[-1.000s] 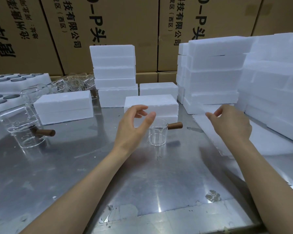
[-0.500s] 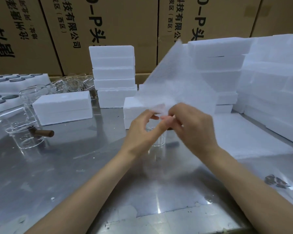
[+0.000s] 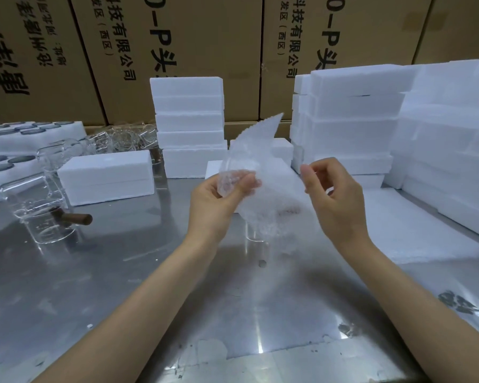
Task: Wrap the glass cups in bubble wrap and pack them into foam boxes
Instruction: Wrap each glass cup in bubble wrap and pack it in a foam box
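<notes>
The bubble wrap sheet (image 3: 263,172) is held up above the metal table (image 3: 122,272), pinched by the left hand (image 3: 219,200) at one edge. The right hand (image 3: 332,200) pinches the opposite edge (apparently; the contact is blurred). A glass cup (image 3: 256,233) stands behind the sheet, foam boxes (image 3: 188,125) beyond.

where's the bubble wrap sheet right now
In the head view the bubble wrap sheet is held up at centre, above the metal table, pinched by the left hand and the right hand, in front of a glass cup.
</notes>
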`<state>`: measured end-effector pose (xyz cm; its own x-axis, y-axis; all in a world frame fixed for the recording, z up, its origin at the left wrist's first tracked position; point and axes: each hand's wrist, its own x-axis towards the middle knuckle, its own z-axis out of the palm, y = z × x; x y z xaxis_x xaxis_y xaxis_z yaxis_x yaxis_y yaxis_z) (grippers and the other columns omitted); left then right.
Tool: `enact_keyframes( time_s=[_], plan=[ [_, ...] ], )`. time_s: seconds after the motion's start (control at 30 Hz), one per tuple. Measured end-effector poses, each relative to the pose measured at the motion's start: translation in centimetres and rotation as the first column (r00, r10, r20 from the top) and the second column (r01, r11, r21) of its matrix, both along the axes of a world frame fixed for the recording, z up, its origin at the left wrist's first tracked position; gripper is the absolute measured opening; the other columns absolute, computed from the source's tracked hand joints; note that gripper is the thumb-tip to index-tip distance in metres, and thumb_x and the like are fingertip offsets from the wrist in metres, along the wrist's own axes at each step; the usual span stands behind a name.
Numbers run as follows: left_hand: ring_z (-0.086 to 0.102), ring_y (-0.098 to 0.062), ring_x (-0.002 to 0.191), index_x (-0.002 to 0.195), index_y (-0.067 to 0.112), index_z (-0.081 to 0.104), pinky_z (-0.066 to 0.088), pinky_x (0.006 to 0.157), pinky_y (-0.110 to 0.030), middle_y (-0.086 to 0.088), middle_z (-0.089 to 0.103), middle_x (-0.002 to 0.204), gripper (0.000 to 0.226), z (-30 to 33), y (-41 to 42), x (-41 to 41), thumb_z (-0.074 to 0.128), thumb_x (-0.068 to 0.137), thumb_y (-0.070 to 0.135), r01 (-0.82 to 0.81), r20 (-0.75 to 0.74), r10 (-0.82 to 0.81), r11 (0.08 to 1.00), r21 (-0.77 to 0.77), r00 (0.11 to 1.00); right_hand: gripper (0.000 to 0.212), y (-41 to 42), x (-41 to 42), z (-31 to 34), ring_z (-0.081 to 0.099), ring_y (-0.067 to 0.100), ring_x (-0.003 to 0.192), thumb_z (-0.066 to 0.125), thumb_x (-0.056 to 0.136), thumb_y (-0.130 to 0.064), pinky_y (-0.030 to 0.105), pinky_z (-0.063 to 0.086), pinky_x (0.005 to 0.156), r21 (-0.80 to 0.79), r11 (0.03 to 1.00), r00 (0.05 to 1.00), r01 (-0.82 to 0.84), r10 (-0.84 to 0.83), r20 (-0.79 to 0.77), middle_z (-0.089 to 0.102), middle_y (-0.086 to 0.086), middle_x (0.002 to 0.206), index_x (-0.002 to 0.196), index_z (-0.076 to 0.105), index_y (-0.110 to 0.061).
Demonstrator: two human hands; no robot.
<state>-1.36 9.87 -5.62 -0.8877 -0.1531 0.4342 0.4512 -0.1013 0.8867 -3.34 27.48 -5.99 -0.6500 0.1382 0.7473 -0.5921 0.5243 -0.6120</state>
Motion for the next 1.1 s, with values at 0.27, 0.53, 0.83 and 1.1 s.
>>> enact_keyframes(
  time_s=[0.27,0.53,0.83,1.1],
  plan=[
    [0.067,-0.009,0.066,0.072,0.020,0.072,0.055,0.062,-0.024,0.005,0.071,0.072,0.014,1.1,-0.7,-0.4,0.068,0.069,0.033,0.212,0.067,-0.235,0.945,0.248,0.970,0.047,1.0,-0.4,0.9,0.053,0.010,0.068,0.038,0.092,-0.062,0.024,0.042,0.061,-0.383,0.924,0.881,0.025,0.161,0.446,0.059,-0.005,0.081,0.084,0.056,-0.019],
    [0.054,-0.023,0.113,0.113,0.012,0.058,0.037,0.111,-0.042,-0.012,0.058,0.124,0.044,1.7,-3.8,-2.0,0.065,0.073,0.031,0.192,0.016,-0.229,0.852,0.488,0.973,0.090,1.3,0.4,1.5,0.040,0.013,0.036,0.025,0.073,-0.088,0.020,0.034,0.038,-0.522,0.794,0.359,-0.313,0.608,0.708,0.049,0.005,0.046,0.050,0.061,-0.009],
    [0.066,-0.001,0.080,0.085,0.025,0.069,0.050,0.079,-0.019,0.011,0.071,0.085,0.012,0.2,-3.8,-2.6,0.076,0.075,0.026,-0.040,0.162,0.021,0.992,0.118,0.986,0.015,0.9,0.2,1.0,0.060,0.001,0.082,0.059,0.090,-0.031,0.023,0.045,0.079,-0.526,0.764,0.704,-0.373,0.602,0.377,0.071,-0.014,0.096,0.095,0.072,-0.026],
    [0.042,-0.009,0.114,0.136,0.016,0.036,0.033,0.096,-0.009,0.007,0.033,0.127,0.065,-0.3,-2.5,-1.6,0.072,0.084,0.027,-0.553,-0.433,0.402,0.772,-0.314,0.807,0.022,-0.4,1.2,0.7,0.057,0.004,0.082,0.067,0.086,-0.011,0.021,0.050,0.062,-0.170,0.985,0.964,-0.042,-0.005,-0.266,0.060,-0.011,0.084,0.080,0.050,-0.024]
  ],
)
